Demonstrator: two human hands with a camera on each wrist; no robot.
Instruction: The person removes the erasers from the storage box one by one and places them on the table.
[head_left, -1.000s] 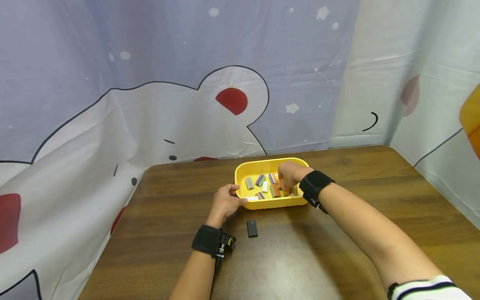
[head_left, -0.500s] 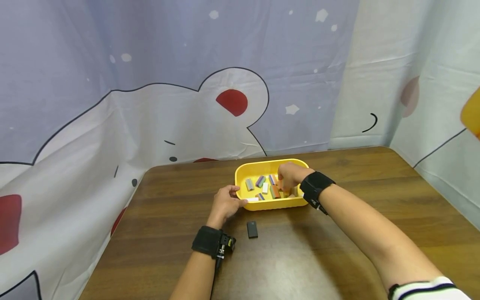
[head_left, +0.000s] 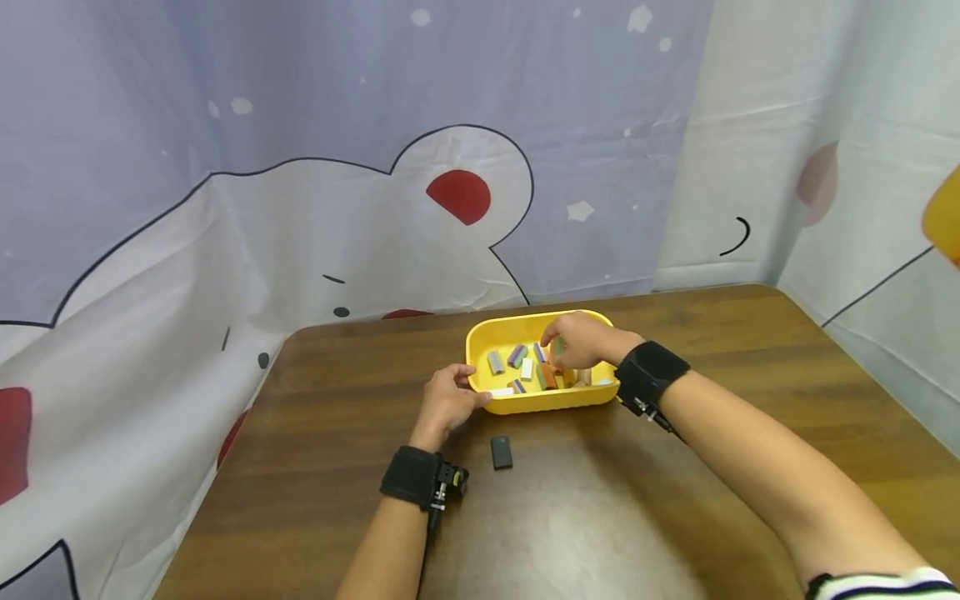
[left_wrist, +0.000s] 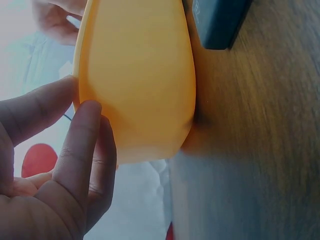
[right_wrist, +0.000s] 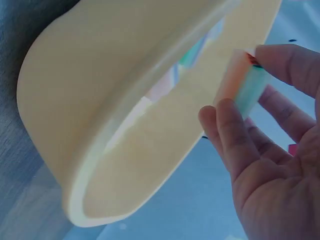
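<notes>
A yellow plastic bin (head_left: 555, 403) stands on the wooden table, holding several small two-coloured blocks, among them a grey one (head_left: 496, 362) and a white one (head_left: 527, 369). My left hand (head_left: 448, 402) holds the bin's left end at the rim, with fingertips against the yellow wall (left_wrist: 140, 75) in the left wrist view. Over the bin's right half, my right hand (head_left: 588, 340) pinches a short orange-and-green block (right_wrist: 242, 85) between thumb and fingers. In the right wrist view this block is raised near the bin's rim. My right hand hides some blocks below it.
A small black box (head_left: 502, 452) lies on the table in front of the bin. Behind the table hangs a printed curtain (head_left: 375, 233), which continues along the left and right sides. Each wrist wears a black strap with a camera.
My right hand has risen slightly and shifted right, and a green-sided block now shows between its fingers. My left hand keeps its hold on the bin. The head view has shifted slightly.
</notes>
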